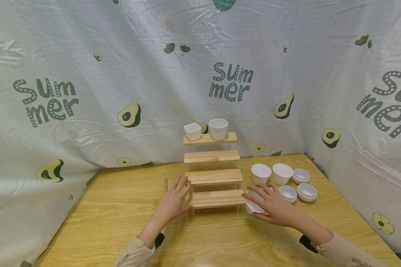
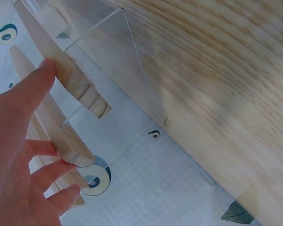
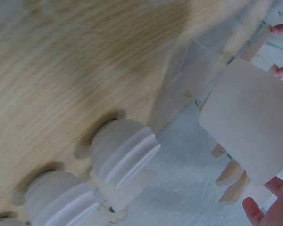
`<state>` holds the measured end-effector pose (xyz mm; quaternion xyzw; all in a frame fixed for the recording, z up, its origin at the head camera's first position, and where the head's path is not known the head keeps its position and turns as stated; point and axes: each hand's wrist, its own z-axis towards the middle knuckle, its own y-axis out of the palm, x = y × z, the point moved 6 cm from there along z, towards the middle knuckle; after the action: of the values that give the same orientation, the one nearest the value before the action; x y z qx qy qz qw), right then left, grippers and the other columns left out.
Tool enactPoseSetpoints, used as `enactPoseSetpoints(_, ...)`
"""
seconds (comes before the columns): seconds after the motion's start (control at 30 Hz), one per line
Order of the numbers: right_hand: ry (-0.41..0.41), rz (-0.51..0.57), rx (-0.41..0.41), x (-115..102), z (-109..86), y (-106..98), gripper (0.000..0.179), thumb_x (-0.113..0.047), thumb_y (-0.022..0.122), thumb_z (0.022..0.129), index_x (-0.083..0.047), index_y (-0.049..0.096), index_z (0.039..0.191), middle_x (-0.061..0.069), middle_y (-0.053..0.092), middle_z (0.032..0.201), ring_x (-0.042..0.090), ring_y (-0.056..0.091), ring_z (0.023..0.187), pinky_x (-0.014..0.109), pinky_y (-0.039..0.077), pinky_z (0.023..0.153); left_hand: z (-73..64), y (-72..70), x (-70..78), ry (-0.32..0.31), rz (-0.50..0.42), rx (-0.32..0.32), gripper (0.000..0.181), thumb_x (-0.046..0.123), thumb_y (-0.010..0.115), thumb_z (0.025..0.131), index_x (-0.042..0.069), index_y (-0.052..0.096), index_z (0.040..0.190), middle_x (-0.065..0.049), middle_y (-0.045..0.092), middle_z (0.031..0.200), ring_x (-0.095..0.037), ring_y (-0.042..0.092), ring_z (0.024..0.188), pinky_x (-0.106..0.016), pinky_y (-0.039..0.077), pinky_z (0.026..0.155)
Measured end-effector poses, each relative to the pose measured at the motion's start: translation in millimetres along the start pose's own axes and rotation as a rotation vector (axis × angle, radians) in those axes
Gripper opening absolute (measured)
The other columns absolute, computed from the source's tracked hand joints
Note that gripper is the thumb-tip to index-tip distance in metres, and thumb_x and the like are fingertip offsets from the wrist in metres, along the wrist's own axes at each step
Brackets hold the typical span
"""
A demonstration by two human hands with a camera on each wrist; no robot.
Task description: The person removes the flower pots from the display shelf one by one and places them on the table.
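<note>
The stand (image 1: 214, 177) was made of pale wooden boards, four narrow steps with straight grain, joined by clear, thin side plates. It stood on the yellowish wooden table (image 1: 120, 218), in front of a wrinkled cloth (image 1: 173, 92) printed with avocados and the word "summer". On its highest step were a square pot (image 1: 192, 132), which narrowed to the base, and a round pot (image 1: 218, 129), both white and smooth.

The left hand (image 1: 172, 202) was spread wide at the left end of the stand; its thumb touched the lowest board, and its fingers touched the ends of boards above.

The right hand (image 1: 276, 207) was curved around a white cup (image 3: 247, 120), smooth and tapered, just beside the right end of the stand. The cup was tilted; whether its base touched the table, one could not tell.

Behind this hand stood two deep tubs (image 1: 261, 175), plain-sided, and to the right of it at least three small bowls (image 1: 307, 193), low, with stepped rings below the rim.
</note>
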<state>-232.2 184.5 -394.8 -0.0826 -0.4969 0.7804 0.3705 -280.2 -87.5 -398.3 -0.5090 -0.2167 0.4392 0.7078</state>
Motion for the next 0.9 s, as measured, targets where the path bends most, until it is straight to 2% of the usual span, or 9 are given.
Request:
enactPoseSetpoints(0.17, 0.001, 0.023, 0.003, 1, -11.4, 2, 0.065, -0.04, 0.073, 0.068, -0.022, 0.049, 0.126, 0.004, 0.05, 0.124, 0.022, 0.044, 0.109, 0.044, 0.034, 0.078, 0.6, 0.3, -0.1, 0.003, 0.008, 0.005, 0.078, 0.057, 0.064, 0.068, 0.012, 0.045, 0.129, -0.007, 0.041, 0.137, -0.03, 0.033, 0.131, -0.064, 0.025, 0.099)
enactPoseSetpoints(0.43, 0.026, 0.019, -0.031, 5, -26.5, 5, 0.062, -0.048, 0.064, 0.075, -0.028, 0.044, 0.13, 0.0, 0.052, 0.123, 0.019, 0.044, 0.107, 0.043, 0.03, 0.079, 0.4, 1.2, -0.5, 0.002, 0.015, 0.006, 0.078, 0.057, 0.065, 0.068, 0.012, 0.045, 0.128, -0.007, 0.041, 0.137, -0.03, 0.034, 0.13, -0.064, 0.025, 0.098)
enactPoseSetpoints(0.67, 0.044, 0.021, -0.076, 7, -36.8, 7, 0.06, -0.046, 0.067, 0.072, -0.026, 0.05, 0.126, -0.001, 0.053, 0.126, 0.019, 0.046, 0.108, 0.042, 0.031, 0.077, -0.2, -0.1, -0.3, 0.002, 0.014, 0.007, 0.077, 0.056, 0.065, 0.068, 0.012, 0.045, 0.128, -0.007, 0.041, 0.137, -0.03, 0.034, 0.13, -0.064, 0.025, 0.098)
enactPoseSetpoints(0.9, 0.058, 0.017, -0.12, 7, -45.2, 12, 0.058, -0.044, 0.066, 0.074, -0.026, 0.05, 0.127, 0.0, 0.05, 0.129, 0.018, 0.045, 0.11, 0.043, 0.033, 0.078, -0.3, 0.3, -1.1, -0.004, 0.01, -0.005, 0.078, 0.057, 0.064, 0.069, 0.012, 0.044, 0.129, -0.007, 0.04, 0.138, -0.03, 0.033, 0.131, -0.063, 0.024, 0.099)
